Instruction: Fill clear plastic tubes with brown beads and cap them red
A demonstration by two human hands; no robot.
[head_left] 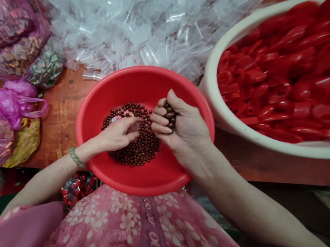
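Observation:
A red plastic basin (pixel 140 82) stands before me, with many small shiny brown beads (pixel 135 151) spread over its bottom. My right hand (pixel 186 126) is raised over the basin's right side, palm up, its fingers curled around a handful of brown beads (pixel 170 115). Low over the loose beads reaches my left hand (pixel 121 133). Its thumb and fingers are apart, and I see nothing between them, though the far fingertips are partly hidden. Something pale and colourful on the basin's bottom shows in part behind that hand.
A cream tub (pixel 213 83) of red plastic parts (pixel 279 75) stands right of the basin. Clear plastic pieces (pixel 137 32) are heaped behind. Pink bags (pixel 15 99) and a bag of green pieces (pixel 46 65) lie left on the wooden table (pixel 60 103).

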